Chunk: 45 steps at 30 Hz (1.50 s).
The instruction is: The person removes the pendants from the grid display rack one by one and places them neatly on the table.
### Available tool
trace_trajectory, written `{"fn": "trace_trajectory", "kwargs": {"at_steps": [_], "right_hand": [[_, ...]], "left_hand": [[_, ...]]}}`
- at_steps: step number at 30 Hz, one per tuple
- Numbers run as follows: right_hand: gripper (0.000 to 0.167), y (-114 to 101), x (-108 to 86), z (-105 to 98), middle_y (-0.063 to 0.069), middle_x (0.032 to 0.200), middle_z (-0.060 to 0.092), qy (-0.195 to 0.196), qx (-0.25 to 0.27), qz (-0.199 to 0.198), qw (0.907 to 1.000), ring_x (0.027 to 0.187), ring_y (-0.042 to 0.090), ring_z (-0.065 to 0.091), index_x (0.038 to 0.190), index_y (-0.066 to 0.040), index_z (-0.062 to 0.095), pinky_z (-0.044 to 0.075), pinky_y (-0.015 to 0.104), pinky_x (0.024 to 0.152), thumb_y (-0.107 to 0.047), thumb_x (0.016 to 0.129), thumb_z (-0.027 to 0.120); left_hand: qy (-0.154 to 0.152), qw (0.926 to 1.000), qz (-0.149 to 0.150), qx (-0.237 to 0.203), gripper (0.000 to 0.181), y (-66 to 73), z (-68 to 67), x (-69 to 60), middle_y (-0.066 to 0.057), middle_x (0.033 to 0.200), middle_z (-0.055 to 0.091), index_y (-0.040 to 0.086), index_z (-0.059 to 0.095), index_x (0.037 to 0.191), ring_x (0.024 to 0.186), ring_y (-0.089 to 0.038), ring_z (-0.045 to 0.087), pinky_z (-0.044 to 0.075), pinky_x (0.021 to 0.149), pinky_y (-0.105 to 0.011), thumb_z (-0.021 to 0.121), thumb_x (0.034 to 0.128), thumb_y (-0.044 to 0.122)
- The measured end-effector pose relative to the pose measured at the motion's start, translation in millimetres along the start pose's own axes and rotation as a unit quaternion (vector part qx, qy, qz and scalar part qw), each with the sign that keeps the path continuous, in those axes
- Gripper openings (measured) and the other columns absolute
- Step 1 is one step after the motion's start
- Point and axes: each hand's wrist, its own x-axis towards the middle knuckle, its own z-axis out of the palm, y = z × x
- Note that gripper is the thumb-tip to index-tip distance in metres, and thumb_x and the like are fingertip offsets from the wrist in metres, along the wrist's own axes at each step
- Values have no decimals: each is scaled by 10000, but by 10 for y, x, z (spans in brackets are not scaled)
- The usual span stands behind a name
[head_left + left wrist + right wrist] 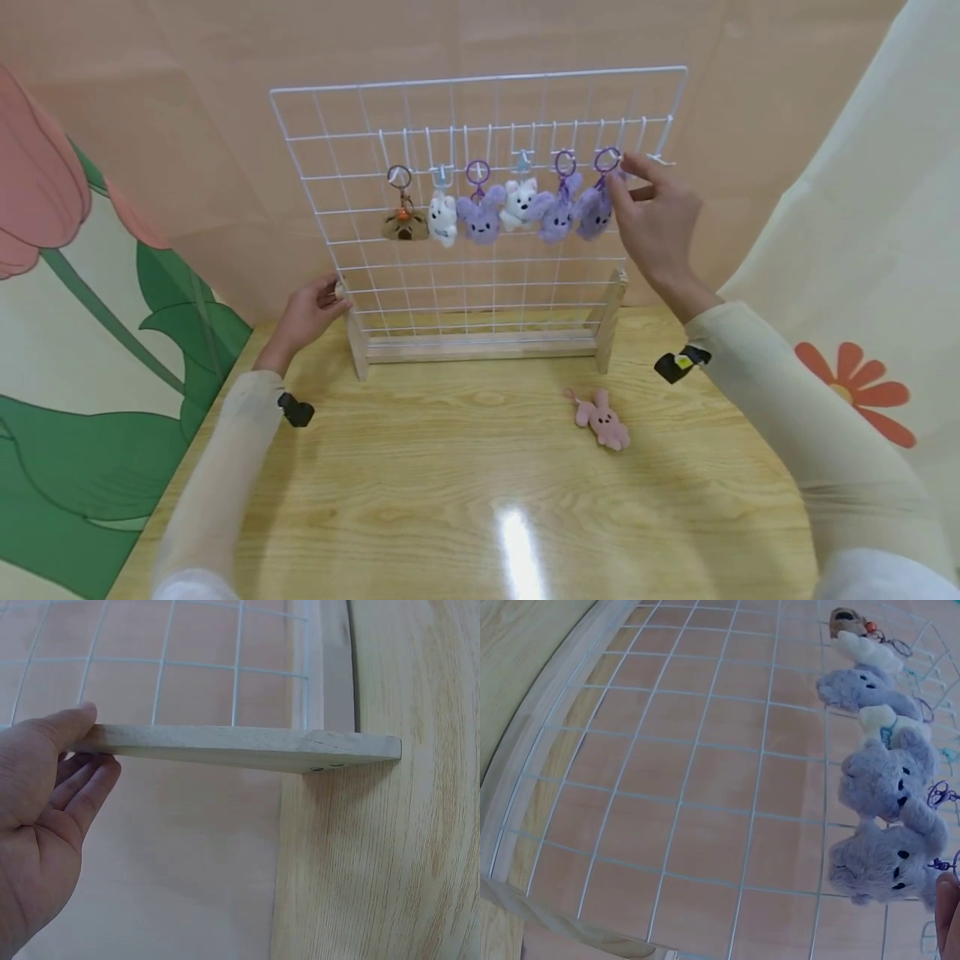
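My right hand is at the right end of a white wire grid. Its thumb and forefinger pinch the ring of the rightmost purple plush keychain, which is at a hook. In the right wrist view only fingertips show, beside that keychain's purple ring. My left hand holds the top of the stand's left wooden leg, thumb on one side and fingers on the other. Left of the pinched keychain hang two more purple plush keychains, two white ones and a brown one.
A pink plush rabbit keychain lies on the wooden table, in front of the stand's right leg. An unused hook sticks out at the grid's right end. Printed cloth hangs on the left, a pinkish backdrop behind.
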Motion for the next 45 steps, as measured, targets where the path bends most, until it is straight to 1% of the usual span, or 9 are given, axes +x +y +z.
{"fn": "trace_trajectory", "kwargs": {"at_steps": [6, 10, 16, 20, 23, 30, 35, 40, 45], "right_hand": [[295, -18, 30, 54, 78, 1146, 764, 25, 57, 148, 9999, 634, -132, 595, 1243, -113, 740, 504, 35, 583, -222, 971, 702], [285, -33, 50, 84, 83, 1124, 769, 19, 31, 217, 9998, 627, -120, 589, 1242, -107, 740, 507, 39, 591, -211, 982, 686], [306, -39, 86, 135, 88, 1081, 779, 191, -234, 244, 9992, 637, -137, 555, 1225, -67, 748, 493, 34, 609, -246, 988, 675], [280, -46, 100, 159, 83, 1048, 785, 302, -369, 224, 9986, 634, -141, 534, 1190, -68, 766, 480, 43, 623, -239, 990, 668], [249, -54, 100, 163, 75, 1033, 788, 395, -288, 249, 9985, 625, -128, 541, 1151, -77, 784, 479, 60, 625, -229, 991, 668], [211, -59, 86, 151, 55, 973, 794, 665, 91, 374, 9970, 598, -39, 562, 1045, -87, 814, 475, 113, 588, -244, 966, 698], [193, -62, 77, 140, 21, 948, 795, 739, 205, 441, 9961, 590, -2, 582, 1021, -115, 825, 486, 123, 567, -255, 956, 710], [181, -79, 51, 104, 32, 947, 793, 749, 303, 447, 9957, 587, 25, 585, 1009, -111, 824, 482, 123, 550, -245, 955, 715], [164, -107, 17, 71, 47, 956, 792, 827, 381, 471, 9947, 589, 22, 584, 1017, -107, 821, 490, 117, 561, -227, 951, 730]], "left_hand": [[-46, 10000, -39, -12, 700, 4, 3, -2, -315, 1545, 397, -72, 291, 1569, 1379, -437, 486, 481, 1102, -492, 639, 1033, 215], [-20, 10000, -13, 15, 690, 0, 5, 0, -317, 1536, 409, -77, 302, 1563, 1374, -439, 491, 482, 1099, -492, 639, 1033, 208], [-51, 10000, -28, -12, 703, 21, -2, -5, -313, 1547, 396, -72, 291, 1570, 1386, -439, 477, 471, 1111, -495, 642, 1031, 213], [-63, 10000, -25, -38, 702, 33, -3, -9, -313, 1547, 395, -73, 290, 1569, 1389, -440, 473, 467, 1114, -496, 644, 1030, 203], [-72, 10000, -15, -23, 702, 41, -4, -10, -313, 1552, 388, -72, 284, 1572, 1393, -440, 468, 465, 1115, -498, 639, 1033, 204], [-61, 10000, 31, 23, 694, 35, -4, -6, -315, 1557, 376, -77, 286, 1569, 1393, -443, 465, 462, 1117, -500, 632, 1036, 201], [-33, 10000, 54, 25, 680, 15, 2, 0, -322, 1540, 400, -78, 299, 1565, 1382, -451, 476, 466, 1112, -506, 634, 1035, 185], [-5, 9999, 40, 94, 675, 18, 6, -5, -329, 1527, 413, -86, 314, 1556, 1367, -459, 490, 476, 1104, -508, 638, 1033, 192], [-25, 10000, 9, 95, 688, 24, 2, -2, -330, 1536, 398, -84, 300, 1562, 1371, -460, 485, 473, 1108, -509, 635, 1035, 206]]}}
